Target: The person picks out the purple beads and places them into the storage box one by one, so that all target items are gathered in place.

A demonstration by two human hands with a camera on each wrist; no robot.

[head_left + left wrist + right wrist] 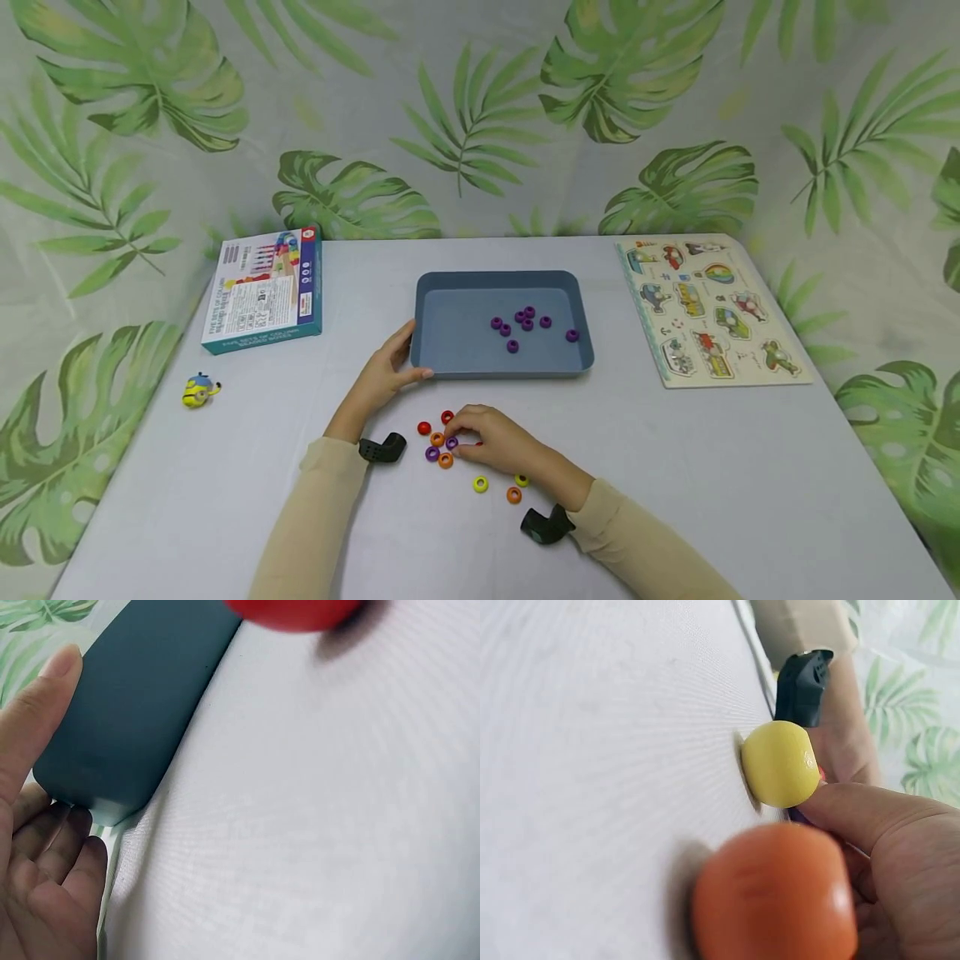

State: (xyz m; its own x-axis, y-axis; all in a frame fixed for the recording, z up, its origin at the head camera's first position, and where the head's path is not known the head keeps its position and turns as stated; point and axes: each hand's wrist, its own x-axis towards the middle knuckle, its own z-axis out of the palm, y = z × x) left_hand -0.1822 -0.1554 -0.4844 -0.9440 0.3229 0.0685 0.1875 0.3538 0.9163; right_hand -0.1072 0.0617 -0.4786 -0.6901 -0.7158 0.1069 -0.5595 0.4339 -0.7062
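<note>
A blue-grey tray point(465, 325) lies in the middle of the table with several purple beads point(527, 324) on its right half. My left hand point(385, 372) holds the tray's near left corner, thumb along the front wall and fingers against the left end. Just in front of the tray, my right hand point(498, 437) pinches a purple bead point(452, 442) between thumb and forefinger. Around those fingertips lie a red bead point(424, 428), an orange bead point(446, 460) and another purple bead point(432, 453). Part of a red bead is hidden under the right hand.
Nearer the front lie a yellow bead point(480, 484) and an orange bead point(513, 495), by the right wrist. A toy box point(262, 292) and a small yellow figure point(198, 390) stand at left. A picture puzzle board point(712, 312) lies at right. Leaf-patterned cloth point(480, 125) hangs behind.
</note>
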